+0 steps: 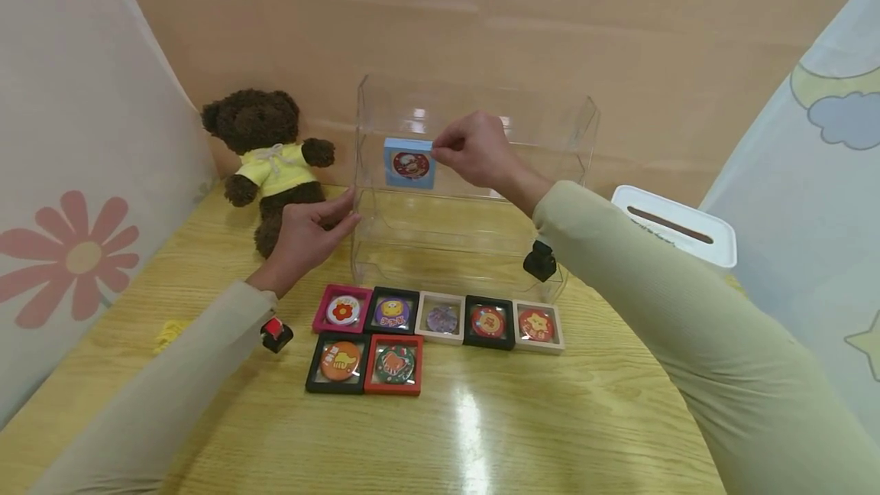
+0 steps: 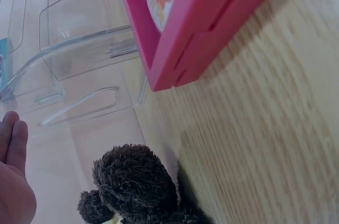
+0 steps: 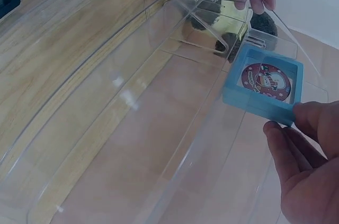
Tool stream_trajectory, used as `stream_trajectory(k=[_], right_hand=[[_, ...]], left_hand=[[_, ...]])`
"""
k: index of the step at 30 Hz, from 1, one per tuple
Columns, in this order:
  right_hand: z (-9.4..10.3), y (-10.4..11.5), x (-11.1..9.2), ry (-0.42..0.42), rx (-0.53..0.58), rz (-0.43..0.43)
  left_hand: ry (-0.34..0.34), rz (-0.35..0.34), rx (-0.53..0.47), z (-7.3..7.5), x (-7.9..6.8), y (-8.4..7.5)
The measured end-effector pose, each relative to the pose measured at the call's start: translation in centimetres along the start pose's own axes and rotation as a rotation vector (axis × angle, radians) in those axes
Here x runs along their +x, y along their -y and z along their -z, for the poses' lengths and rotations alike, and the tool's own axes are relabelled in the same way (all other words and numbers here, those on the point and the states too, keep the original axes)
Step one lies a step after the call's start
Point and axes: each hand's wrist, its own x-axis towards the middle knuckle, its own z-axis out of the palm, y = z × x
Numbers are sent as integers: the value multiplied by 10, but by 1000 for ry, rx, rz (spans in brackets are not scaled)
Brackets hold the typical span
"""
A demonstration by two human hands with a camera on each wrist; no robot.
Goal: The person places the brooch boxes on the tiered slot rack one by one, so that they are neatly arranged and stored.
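Wood-grain worktop carries a clear tiered rack. Blue frame is at the rack's upper left, its right edge pinched in the fingers of the right hand. Left hand, fingers spread, touches the rack's left side.

Blue frame at clear rack

The rack looks glossy plastic, the table wood-grained.
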Motion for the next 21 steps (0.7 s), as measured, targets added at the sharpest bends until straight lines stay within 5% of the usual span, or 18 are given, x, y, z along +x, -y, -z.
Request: stream_trajectory(k=[11, 21], right_hand=[[-6, 0, 1, 28, 1, -50], [3, 1, -11, 43, -48, -2]], left_hand=[[2, 7, -22, -9, 0, -1], [7, -23, -52, -14, 2, 4]])
